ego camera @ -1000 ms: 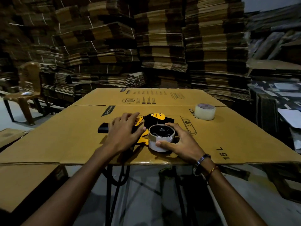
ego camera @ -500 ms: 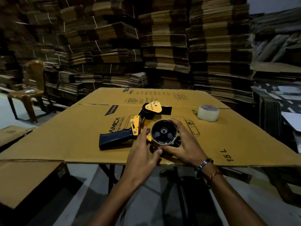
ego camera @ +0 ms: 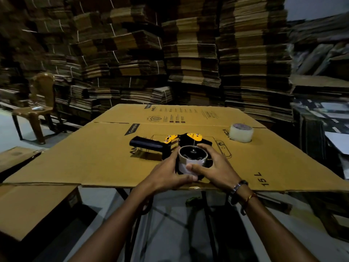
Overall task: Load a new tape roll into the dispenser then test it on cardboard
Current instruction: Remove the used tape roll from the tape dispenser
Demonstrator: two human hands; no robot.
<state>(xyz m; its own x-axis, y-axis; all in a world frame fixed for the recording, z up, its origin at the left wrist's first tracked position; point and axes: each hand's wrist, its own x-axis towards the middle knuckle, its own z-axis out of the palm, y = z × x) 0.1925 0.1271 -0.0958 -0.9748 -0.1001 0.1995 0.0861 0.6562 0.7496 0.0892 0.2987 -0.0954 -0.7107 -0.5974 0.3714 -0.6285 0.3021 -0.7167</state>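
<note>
**Both hands closing on tape roll at dispenser**

While the black-and-yellow tape dispenser (ego camera: 170, 146) is lying on its side on a flattened cardboard sheet (ego camera: 105, 159), a person is working a tape roll (ego camera: 192, 160) at the end of the tool nearest them. The left hand (ego camera: 166, 174) is cupping the roll's left side, its fingers curled around the wall and its thumb lying under the near edge. The right hand (ego camera: 215, 167) is gripping from the other side, its thumb pressing across the roll's pale outer face and its fingers wrapping over the far rim. The roll is sitting over the dispenser's hub, open end up; whether it is fully seated cannot be told. The dispenser's handle is pointing left, clear of both hands. A second, clear tape roll (ego camera: 241, 132) is standing well apart to the right on the same sheet. A brown plastic chair (ego camera: 39, 104) is standing at far left, and bundled stacks of flat cartons (ego camera: 188, 53) are filling the background.
</note>
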